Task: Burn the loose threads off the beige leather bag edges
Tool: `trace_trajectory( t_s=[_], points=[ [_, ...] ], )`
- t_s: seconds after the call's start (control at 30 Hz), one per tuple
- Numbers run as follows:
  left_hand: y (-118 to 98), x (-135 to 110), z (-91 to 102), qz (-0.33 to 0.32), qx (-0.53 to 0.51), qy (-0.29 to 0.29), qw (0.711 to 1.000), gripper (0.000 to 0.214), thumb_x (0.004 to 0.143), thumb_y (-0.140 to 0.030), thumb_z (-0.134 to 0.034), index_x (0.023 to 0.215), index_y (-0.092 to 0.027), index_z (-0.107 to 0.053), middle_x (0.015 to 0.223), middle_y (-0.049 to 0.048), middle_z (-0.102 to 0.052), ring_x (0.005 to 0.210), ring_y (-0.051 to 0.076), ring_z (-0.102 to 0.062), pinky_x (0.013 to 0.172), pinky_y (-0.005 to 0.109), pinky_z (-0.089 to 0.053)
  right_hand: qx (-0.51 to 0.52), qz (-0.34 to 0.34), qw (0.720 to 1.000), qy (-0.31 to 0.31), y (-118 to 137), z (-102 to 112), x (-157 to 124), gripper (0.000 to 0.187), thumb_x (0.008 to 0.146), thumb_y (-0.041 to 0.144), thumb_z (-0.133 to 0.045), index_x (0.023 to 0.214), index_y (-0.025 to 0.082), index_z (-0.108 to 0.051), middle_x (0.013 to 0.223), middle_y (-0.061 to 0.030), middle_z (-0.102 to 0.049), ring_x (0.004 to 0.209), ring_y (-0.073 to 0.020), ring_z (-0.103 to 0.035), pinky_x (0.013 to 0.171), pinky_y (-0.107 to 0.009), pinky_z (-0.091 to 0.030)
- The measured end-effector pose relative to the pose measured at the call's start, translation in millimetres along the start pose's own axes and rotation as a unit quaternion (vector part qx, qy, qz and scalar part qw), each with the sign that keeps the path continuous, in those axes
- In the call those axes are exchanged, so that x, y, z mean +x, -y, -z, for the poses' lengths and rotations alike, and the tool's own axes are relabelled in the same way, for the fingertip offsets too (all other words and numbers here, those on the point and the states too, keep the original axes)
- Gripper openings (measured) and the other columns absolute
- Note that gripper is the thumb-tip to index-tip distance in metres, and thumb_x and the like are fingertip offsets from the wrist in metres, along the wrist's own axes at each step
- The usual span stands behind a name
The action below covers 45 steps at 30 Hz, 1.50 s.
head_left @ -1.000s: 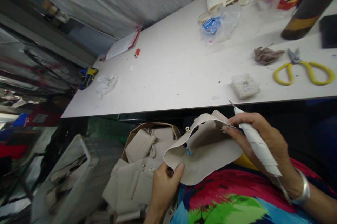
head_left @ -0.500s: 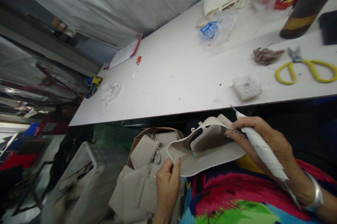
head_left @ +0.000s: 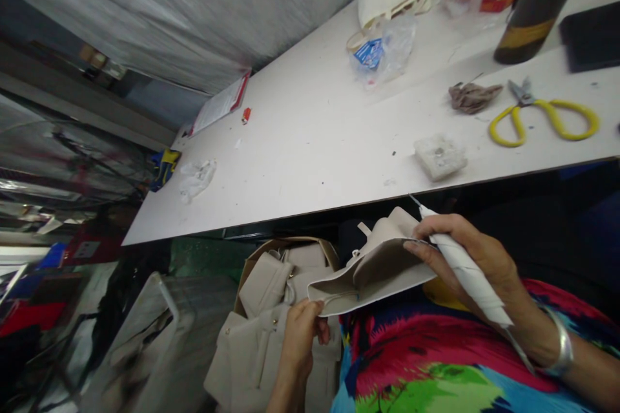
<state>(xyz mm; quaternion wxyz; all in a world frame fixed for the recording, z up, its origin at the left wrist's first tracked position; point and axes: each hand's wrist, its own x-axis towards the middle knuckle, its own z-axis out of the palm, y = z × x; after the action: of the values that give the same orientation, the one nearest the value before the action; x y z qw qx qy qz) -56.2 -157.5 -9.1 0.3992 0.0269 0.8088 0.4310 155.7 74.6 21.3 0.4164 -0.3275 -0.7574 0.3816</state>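
Observation:
A beige leather bag piece (head_left: 378,267) is held over my lap, below the table edge. My left hand (head_left: 299,335) pinches its near left edge with closed fingers. My right hand (head_left: 477,261) grips the piece's right end and also holds a white tape-wrapped tool (head_left: 462,264) with a thin metal tip pointing up toward the table. A silver bangle (head_left: 559,345) is on my right wrist.
A cardboard box (head_left: 271,290) of beige bag parts sits on the floor to the left. On the white table (head_left: 314,141) lie yellow scissors (head_left: 545,119), a white block (head_left: 440,156), a brown rag (head_left: 472,96), a plastic bag (head_left: 382,51), a dark bottle (head_left: 540,2) and a phone (head_left: 591,35).
The beige piece has folded flatter and dropped lower over my lap. My left hand shifted its pinch along the near edge. The right hand kept its grip.

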Motion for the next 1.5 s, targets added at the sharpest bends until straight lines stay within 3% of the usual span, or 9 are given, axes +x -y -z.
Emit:
trace_trajectory(
  t_s=[0.27, 0.43, 0.57, 0.73, 0.87, 1.0, 1.13, 1.27, 1.5],
  points=[
    [5, 1, 2.3, 0.006, -0.014, -0.011, 1.000, 0.037, 0.073, -0.050, -0.068, 0.060, -0.021, -0.049, 0.045, -0.0072, -0.045, 0.035, 0.009, -0.041, 0.040, 0.021, -0.028, 0.038, 0.010, 0.999, 0.036, 3, -3, -7, 0.008, 0.097, 0.029, -0.070, 0.101, 0.025, -0.066, 0.080, 0.0023, -0.069, 0.060, -0.0130, -0.065, 0.060, -0.022, -0.054],
    [5, 2, 6.0, 0.008, 0.058, 0.018, 0.998, 0.042, 0.071, -0.054, -0.071, 0.055, -0.019, -0.053, 0.039, -0.0039, -0.046, 0.034, 0.008, -0.036, 0.041, 0.022, -0.021, 0.027, 0.023, 0.999, 0.023, 2, -3, -8, 0.008, 0.096, 0.029, -0.071, 0.100, 0.024, -0.066, 0.080, 0.0029, -0.069, 0.059, -0.0122, -0.064, 0.060, -0.021, -0.053],
    [-8, -9, 8.1, -0.007, 0.104, 0.029, 0.994, 0.043, 0.072, -0.053, -0.069, 0.052, -0.018, -0.055, 0.039, -0.0026, -0.046, 0.037, 0.008, -0.034, 0.043, 0.023, -0.020, 0.025, 0.016, 0.999, 0.019, 2, -2, -8, 0.010, 0.096, 0.030, -0.071, 0.101, 0.023, -0.066, 0.083, 0.0010, -0.071, 0.064, -0.0138, -0.068, 0.063, -0.022, -0.054],
    [-31, -36, 13.5, -0.123, 0.117, -0.016, 0.985, 0.040, 0.083, -0.047, -0.067, 0.057, -0.019, -0.058, 0.049, -0.0028, -0.048, 0.050, 0.013, -0.043, 0.051, 0.025, -0.031, -0.029, -0.022, 0.998, -0.048, 1, 16, 1, 0.013, 0.093, 0.034, -0.073, 0.095, 0.024, -0.066, 0.083, 0.0008, -0.074, 0.065, -0.0156, -0.070, 0.057, -0.022, -0.053],
    [-38, -35, -1.6, -0.161, 0.036, -0.057, 0.985, 0.039, 0.084, -0.047, -0.068, 0.057, -0.020, -0.058, 0.053, -0.0021, -0.049, 0.053, 0.014, -0.044, 0.052, 0.025, -0.035, -0.070, -0.084, 0.987, -0.117, -4, 37, -2, 0.023, 0.088, 0.040, -0.080, 0.099, 0.025, -0.068, 0.094, -0.0016, -0.075, 0.078, -0.0196, -0.073, 0.072, -0.027, -0.058],
    [-41, -20, -41.5, -0.157, -0.022, -0.025, 0.987, 0.036, 0.082, -0.044, -0.070, 0.060, -0.019, -0.057, 0.055, -0.0034, -0.048, 0.053, 0.012, -0.039, 0.051, 0.025, -0.032, -0.101, -0.102, 0.974, -0.176, -2, 56, -14, 0.028, 0.083, 0.040, -0.085, 0.100, 0.026, -0.069, 0.095, -0.0013, -0.075, 0.080, -0.0224, -0.074, 0.081, -0.032, -0.059],
    [-44, -14, -69.0, -0.127, -0.037, 0.027, 0.991, 0.038, 0.080, -0.046, -0.071, 0.058, -0.020, -0.054, 0.054, -0.0044, -0.044, 0.053, 0.011, -0.036, 0.050, 0.024, -0.029, -0.159, -0.085, 0.968, -0.174, 1, 70, -27, 0.023, 0.085, 0.043, -0.082, 0.098, 0.028, -0.070, 0.093, -0.0002, -0.075, 0.079, -0.0233, -0.073, 0.077, -0.033, -0.060],
    [-37, -11, -69.8, -0.073, -0.072, 0.072, 0.992, 0.037, 0.077, -0.047, -0.073, 0.061, -0.019, -0.055, 0.056, -0.0056, -0.042, 0.052, 0.010, -0.031, 0.050, 0.024, -0.026, -0.170, -0.081, 0.972, -0.140, -7, 73, -38, 0.021, 0.087, 0.042, -0.081, 0.099, 0.029, -0.069, 0.094, 0.0009, -0.075, 0.078, -0.0224, -0.074, 0.068, -0.031, -0.058],
    [-4, -6, -54.7, -0.011, -0.074, 0.132, 0.988, 0.038, 0.078, -0.048, -0.074, 0.063, -0.015, -0.061, 0.056, -0.0018, -0.052, 0.050, 0.009, -0.037, 0.049, 0.022, -0.025, -0.161, -0.074, 0.976, -0.127, -15, 67, -43, 0.023, 0.087, 0.038, -0.082, 0.102, 0.028, -0.068, 0.094, 0.0007, -0.075, 0.080, -0.0234, -0.074, 0.072, -0.033, -0.056]
  ],
)
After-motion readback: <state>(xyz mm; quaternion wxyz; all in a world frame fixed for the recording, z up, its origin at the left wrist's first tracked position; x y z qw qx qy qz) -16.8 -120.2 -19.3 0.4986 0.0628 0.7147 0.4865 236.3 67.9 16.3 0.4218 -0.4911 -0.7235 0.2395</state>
